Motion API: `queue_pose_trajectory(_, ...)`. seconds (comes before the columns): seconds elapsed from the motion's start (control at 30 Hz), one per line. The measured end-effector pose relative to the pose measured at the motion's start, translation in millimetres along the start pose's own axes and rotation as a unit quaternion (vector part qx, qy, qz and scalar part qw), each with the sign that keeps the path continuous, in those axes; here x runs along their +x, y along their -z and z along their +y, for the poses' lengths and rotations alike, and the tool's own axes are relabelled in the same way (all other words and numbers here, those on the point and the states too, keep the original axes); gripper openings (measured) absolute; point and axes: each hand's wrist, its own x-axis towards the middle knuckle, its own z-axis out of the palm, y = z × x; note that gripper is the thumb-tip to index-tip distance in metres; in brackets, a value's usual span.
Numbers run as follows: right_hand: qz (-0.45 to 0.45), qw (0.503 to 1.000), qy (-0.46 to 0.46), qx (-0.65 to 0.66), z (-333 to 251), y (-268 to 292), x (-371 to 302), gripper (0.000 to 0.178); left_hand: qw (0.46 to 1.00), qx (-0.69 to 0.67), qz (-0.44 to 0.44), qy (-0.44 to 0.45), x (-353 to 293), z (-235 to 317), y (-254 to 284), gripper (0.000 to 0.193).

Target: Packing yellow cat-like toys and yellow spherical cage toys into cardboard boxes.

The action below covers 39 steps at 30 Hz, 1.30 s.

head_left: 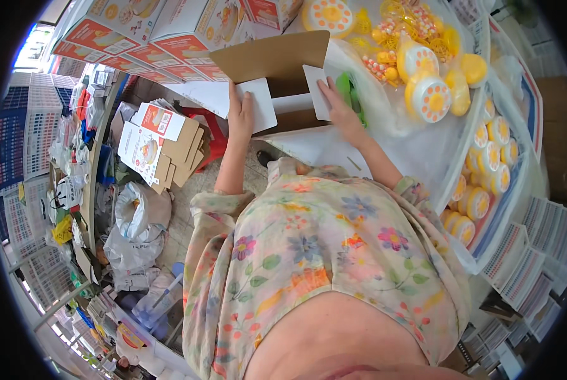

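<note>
Between my two hands an open cardboard box (274, 62) stands at the table edge, its brown lid flap raised on the far side and its white side flaps spread. My left hand (239, 114) is closed on the left side of the box, thumb over the white flap (258, 101). On the opposite side my right hand (340, 109) grips the right wall, its fingers along the other white flap (315, 92). The inside of the box shows only in part. Just right of my right hand lies a green plastic piece (349, 90).
Printed boxes (176, 35) are stacked at the far left. Yellow-and-white round toys (432, 98) and small yellow parts lie at the far right, with more round toys (489, 158) in a tray. Flattened boxes (163, 149) rest on a red stool (215, 142); plastic bags (138, 218) are on the floor.
</note>
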Motion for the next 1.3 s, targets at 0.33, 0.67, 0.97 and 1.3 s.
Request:
queue_pose_trajectory(0.33, 0.152, 0.979, -0.034, 0.133, 18.8, -15.7, 1.6, 0.056, 0.989, -0.141, -0.053, 0.001, -9.6, 2.1, 14.1, 0.048)
queue_pose_trajectory(0.67, 0.016, 0.989, -0.047, -0.142, 24.5, 36.6, 5.4, 0.057, 0.926, 0.214, -0.299, -0.089, 7.3, 47.7, 46.6, 0.071)
queue_pose_trajectory(0.97, -0.241, 0.864, 0.055, -0.439, -37.7, 54.7, 28.6, 0.084, 0.85, 0.374, -0.356, -0.107, -12.6, 70.3, 21.4, 0.109)
queue_pose_trajectory(1.3, -0.302, 0.858, 0.121, -0.397, -31.5, 60.3, 27.4, 0.059, 0.862, 0.37, -0.33, -0.1, -24.0, 73.9, 21.3, 0.09)
